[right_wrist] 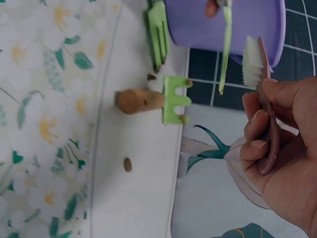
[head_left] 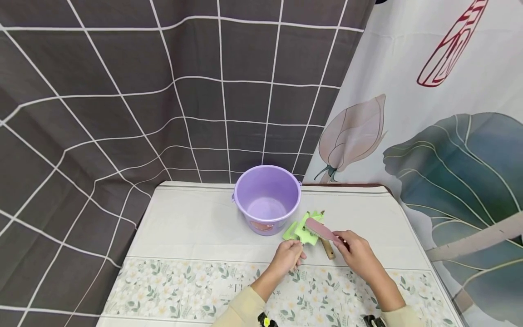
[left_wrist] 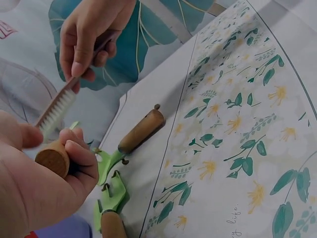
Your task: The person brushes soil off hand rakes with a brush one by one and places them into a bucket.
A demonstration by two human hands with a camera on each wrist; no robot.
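My left hand point(head_left: 287, 257) grips the wooden handle point(left_wrist: 52, 161) of a small green garden tool point(head_left: 304, 232). The tool's head is edge-on in the right wrist view. A pink scrub brush point(head_left: 322, 229) with white bristles point(right_wrist: 252, 62) is held by its handle in my right hand point(head_left: 359, 253). In the head view the brush overlaps the green head, bristles facing down. Below lie a green garden rake point(right_wrist: 174, 100) with a wooden handle point(right_wrist: 134, 101) and a green garden fork point(right_wrist: 158, 30), both with brown bits on their tips.
A purple bucket point(head_left: 241, 200) stands behind the tools, near the table's back edge. A brown crumb point(right_wrist: 128, 164) lies on the white part of the tablecloth point(head_left: 184, 227). Dark checked cloth point(head_left: 196, 104) hangs behind, and a white printed curtain point(head_left: 392, 68) hangs at the right.
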